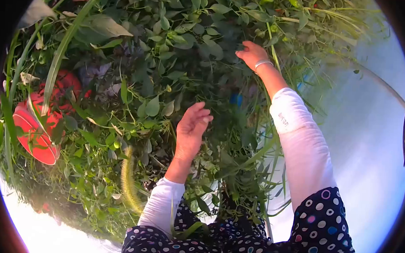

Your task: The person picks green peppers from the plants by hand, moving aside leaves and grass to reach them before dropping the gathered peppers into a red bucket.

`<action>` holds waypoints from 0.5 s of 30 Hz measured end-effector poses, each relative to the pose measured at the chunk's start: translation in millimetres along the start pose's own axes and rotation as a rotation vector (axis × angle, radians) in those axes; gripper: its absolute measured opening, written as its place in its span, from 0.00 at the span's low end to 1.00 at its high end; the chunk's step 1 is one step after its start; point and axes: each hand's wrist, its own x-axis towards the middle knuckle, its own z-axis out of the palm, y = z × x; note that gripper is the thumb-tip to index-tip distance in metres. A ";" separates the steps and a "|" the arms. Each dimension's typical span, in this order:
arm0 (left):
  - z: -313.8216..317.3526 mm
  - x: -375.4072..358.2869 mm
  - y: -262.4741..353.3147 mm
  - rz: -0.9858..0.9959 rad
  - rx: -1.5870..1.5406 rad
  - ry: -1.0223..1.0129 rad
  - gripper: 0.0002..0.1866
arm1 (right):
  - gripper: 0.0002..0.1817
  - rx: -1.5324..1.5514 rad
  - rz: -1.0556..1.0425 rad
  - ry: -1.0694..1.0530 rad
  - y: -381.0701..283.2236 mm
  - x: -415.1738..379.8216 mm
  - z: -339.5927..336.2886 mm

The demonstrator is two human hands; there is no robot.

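My left hand is raised over the leafy green plants, palm partly turned up. Its fingers are loosely bent and apart, and I see nothing in them. Further forward and to the right, my right hand reaches into the foliage, with a thin bracelet at the wrist. The right fingers are curled together at the leaves; whatever they hold, if anything, is too small to make out. White sleeves cover both forearms. Small green fruits show among the leaves near the right hand.
A red patterned item with a curved rim is partly hidden by leaves at left. A fuzzy yellow-green grass head rises near my left forearm. Pale sheeting lies right, crossed by a thin hose. Long grass blades arch at upper left.
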 end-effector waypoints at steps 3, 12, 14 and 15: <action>8.2 26.0 -16.8 -0.091 0.075 0.073 0.17 | 0.30 0.272 0.051 -0.266 -18.5 9.0 1.7; 18.6 36.7 -20.6 -0.177 -0.029 0.122 0.17 | 0.30 0.172 -0.074 -0.325 -18.9 34.5 89.9; 18.5 38.8 -18.0 -0.078 -0.013 0.143 0.17 | 0.24 0.628 -0.117 -0.347 -12.7 21.1 106.4; 16.7 39.8 -16.6 -0.076 -0.012 0.142 0.17 | 0.17 1.084 -0.144 -0.364 -8.8 11.1 112.4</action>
